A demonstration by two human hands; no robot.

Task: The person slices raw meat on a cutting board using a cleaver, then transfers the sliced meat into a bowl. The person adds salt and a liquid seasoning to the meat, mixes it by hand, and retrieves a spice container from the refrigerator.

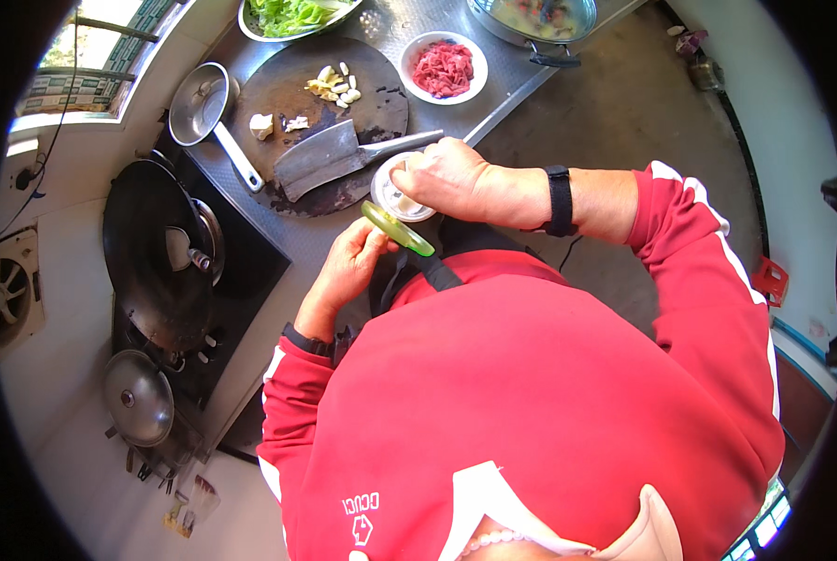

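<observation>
My left hand [352, 259] pinches a green round lid [399, 230], which is tilted nearly on edge. Just beyond the lid, my right hand [450, 179] grips the rim of a clear plastic cup [383, 191], its thumb over the opening. Some pale pieces show inside the cup; the hand covers the rest. Behind the cup lies a metal cleaver [320, 161] on a round wooden chopping board [268, 91], its handle reaching toward my right hand. Peeled garlic cloves [348, 95] lie farther back on the board, with a garlic bulb piece [261, 126] at left.
A steel ladle-like pan [201, 105] overlaps the board's left edge. A bowl of sliced red meat [444, 69], a bowl of lettuce [292, 17] and a handled pot [538, 21] stand behind. A large wok [145, 266] sits on the stove at left, near a lidded pan [138, 398].
</observation>
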